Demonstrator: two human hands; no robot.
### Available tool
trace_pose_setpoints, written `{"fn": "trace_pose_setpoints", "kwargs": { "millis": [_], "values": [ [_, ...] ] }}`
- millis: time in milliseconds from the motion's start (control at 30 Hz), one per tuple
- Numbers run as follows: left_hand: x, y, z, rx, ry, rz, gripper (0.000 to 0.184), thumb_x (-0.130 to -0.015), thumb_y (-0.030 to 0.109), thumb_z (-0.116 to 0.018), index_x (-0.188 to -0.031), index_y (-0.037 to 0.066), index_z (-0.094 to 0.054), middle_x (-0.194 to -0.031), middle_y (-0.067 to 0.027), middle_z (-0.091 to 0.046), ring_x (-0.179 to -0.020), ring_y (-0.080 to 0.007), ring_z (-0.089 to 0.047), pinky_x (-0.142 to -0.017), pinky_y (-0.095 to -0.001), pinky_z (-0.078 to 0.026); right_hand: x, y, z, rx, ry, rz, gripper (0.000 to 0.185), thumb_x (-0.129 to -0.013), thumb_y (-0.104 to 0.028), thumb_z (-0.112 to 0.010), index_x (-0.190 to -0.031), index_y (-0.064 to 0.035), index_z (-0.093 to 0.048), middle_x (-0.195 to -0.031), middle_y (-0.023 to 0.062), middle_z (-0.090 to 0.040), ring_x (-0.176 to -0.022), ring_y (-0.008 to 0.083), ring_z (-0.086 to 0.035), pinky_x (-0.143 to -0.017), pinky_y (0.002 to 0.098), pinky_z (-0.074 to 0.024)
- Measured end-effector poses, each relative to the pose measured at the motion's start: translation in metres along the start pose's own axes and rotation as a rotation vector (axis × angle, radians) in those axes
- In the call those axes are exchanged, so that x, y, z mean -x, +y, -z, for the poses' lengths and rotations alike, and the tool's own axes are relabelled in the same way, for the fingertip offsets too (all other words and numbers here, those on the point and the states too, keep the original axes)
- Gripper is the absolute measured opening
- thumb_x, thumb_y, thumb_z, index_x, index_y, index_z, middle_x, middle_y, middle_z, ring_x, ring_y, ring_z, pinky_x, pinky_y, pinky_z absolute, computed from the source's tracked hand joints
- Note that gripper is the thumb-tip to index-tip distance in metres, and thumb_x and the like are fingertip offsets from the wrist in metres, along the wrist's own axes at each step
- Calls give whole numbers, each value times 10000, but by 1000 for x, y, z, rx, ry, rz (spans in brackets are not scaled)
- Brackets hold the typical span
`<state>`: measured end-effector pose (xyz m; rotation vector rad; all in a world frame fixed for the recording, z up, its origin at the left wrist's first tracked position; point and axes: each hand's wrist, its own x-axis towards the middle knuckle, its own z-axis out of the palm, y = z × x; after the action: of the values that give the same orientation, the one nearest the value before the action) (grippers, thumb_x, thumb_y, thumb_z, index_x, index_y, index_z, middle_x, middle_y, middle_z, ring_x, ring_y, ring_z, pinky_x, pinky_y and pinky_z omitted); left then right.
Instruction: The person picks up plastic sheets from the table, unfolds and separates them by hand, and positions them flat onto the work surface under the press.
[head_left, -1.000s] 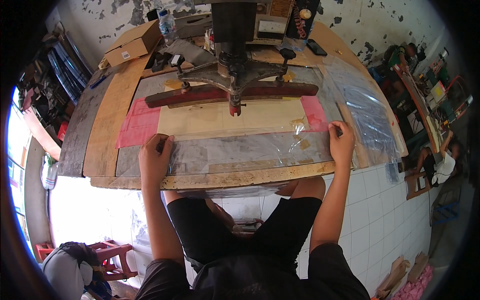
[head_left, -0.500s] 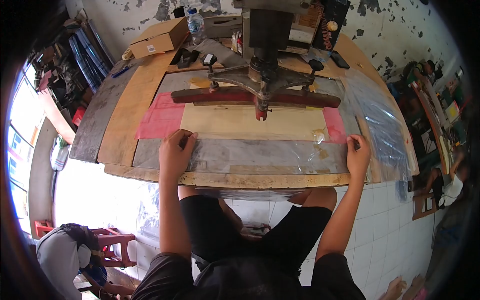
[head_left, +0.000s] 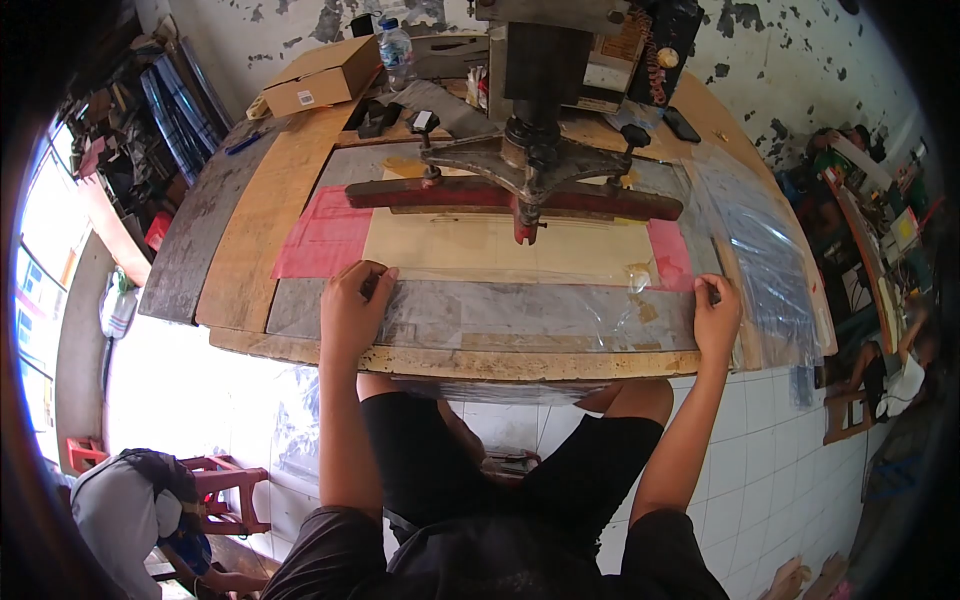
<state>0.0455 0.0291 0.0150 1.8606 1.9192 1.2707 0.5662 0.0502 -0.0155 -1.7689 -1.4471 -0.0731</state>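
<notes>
My left hand (head_left: pixel 355 308) pinches the near left part of a clear plastic sheet (head_left: pixel 570 308), thumb against fingers. At the sheet's right end, my right hand (head_left: pixel 717 308) pinches another part of it. The sheet lies over the grey bed of a machine. Just beyond it is a cream panel (head_left: pixel 450 243), with a pink piece (head_left: pixel 322 235) at its left and a smaller pink piece (head_left: pixel 671 252) at its right. Above the panel hangs a red-edged metal press bar (head_left: pixel 450 192) on a bracket; whether it touches the panel I cannot tell.
More clear plastic (head_left: pixel 765 260) drapes over the table's right side. A cardboard box (head_left: pixel 320 78), a water bottle (head_left: pixel 396 55) and a phone (head_left: pixel 681 124) sit at the back. Another person (head_left: pixel 125 515) is at lower left, near a red stool (head_left: pixel 230 490). Other people appear at far right.
Both hands keep their pinch on the plastic sheet at nearly the same spots. The view has shifted only slightly.
</notes>
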Motion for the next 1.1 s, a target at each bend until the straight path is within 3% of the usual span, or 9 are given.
{"fn": "trace_pose_setpoints", "kwargs": {
  "millis": [1100],
  "values": [
    [0, 4, 2, 9, -6, -7, 232, -960, 215, -760, -931, -15, -752, -832, -171, -724, -755, -330, -687, -730, -416, -533, 1, -6, 3, -22, -6, -17, 152, -992, -180, -727, -1047, -41, -754, -1012, 131, -749, -965, 310, -704, -882, 412, -538]
  ]
}}
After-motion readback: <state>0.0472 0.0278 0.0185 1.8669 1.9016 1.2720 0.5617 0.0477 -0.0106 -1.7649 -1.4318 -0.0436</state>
